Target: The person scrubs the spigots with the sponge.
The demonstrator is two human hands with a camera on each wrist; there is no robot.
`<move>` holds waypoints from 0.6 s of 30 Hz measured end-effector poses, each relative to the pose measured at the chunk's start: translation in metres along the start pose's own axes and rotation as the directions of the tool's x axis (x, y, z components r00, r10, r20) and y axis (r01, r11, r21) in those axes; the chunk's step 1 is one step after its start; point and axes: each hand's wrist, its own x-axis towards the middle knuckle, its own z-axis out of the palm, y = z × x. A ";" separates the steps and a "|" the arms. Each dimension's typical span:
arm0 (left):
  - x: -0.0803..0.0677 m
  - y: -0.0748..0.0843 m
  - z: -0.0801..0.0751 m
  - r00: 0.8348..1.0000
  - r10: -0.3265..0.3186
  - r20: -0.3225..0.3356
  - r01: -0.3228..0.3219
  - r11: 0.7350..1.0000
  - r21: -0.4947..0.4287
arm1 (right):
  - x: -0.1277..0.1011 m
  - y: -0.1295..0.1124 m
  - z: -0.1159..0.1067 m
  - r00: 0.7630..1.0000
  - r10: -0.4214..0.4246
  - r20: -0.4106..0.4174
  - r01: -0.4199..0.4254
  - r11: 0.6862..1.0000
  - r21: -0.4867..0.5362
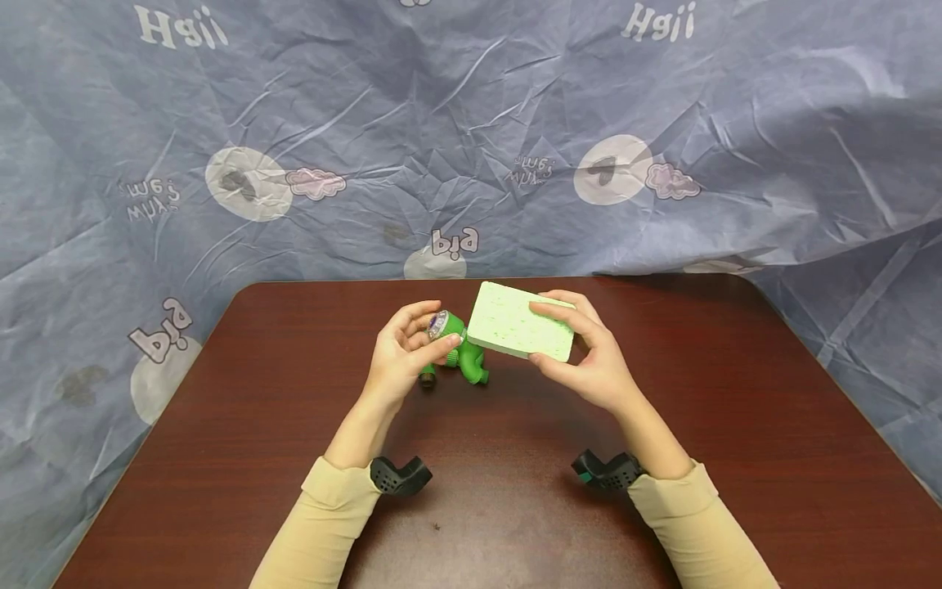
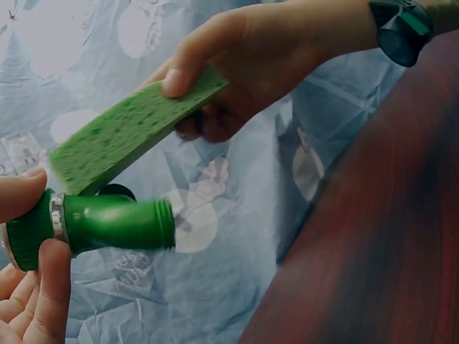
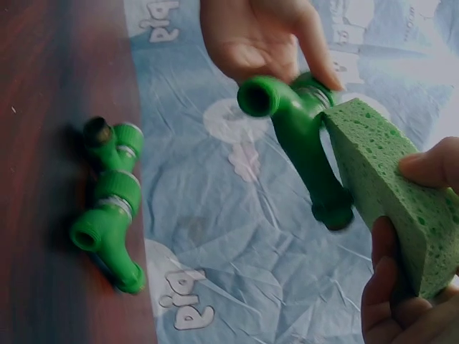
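My left hand (image 1: 397, 352) pinches a green tap (image 1: 472, 360) by its ribbed knob, between thumb and fingers. The tap has a silver ring, a threaded inlet and a curved spout, and is held above the table. In my right hand (image 1: 592, 352) is a pale green porous sponge (image 1: 515, 323), gripped at one end with the thumb on one face and fingers on the other. The sponge's far corner meets the tap's body near the ring, seen in the right wrist view. Two more green taps (image 3: 107, 233) lie on the table, partly hidden behind my left hand in the head view.
The dark red-brown table (image 1: 257, 458) has rounded far corners. Right behind its far edge hangs a creased blue-grey printed cloth (image 1: 441, 123). Each wrist wears a black camera mount (image 1: 401, 476) over a pale yellow sleeve.
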 end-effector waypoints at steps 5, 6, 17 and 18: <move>0.000 -0.002 0.002 0.999 0.014 -0.030 -0.013 1.000 0.025 | 0.000 -0.002 0.003 1.000 0.006 -0.023 -0.005 0.999 0.037; 0.000 -0.002 0.002 0.999 0.020 -0.031 -0.018 0.999 0.039 | 0.000 -0.002 0.003 0.999 0.006 -0.032 -0.004 0.999 0.044; -0.001 -0.006 0.003 0.997 0.078 0.023 -0.081 0.986 0.148 | 0.000 -0.004 0.005 0.999 -0.004 -0.040 0.006 0.999 0.046; -0.001 -0.007 0.004 0.996 0.081 0.032 -0.085 0.985 0.152 | 0.000 -0.004 0.006 0.999 -0.001 -0.033 0.003 0.999 0.048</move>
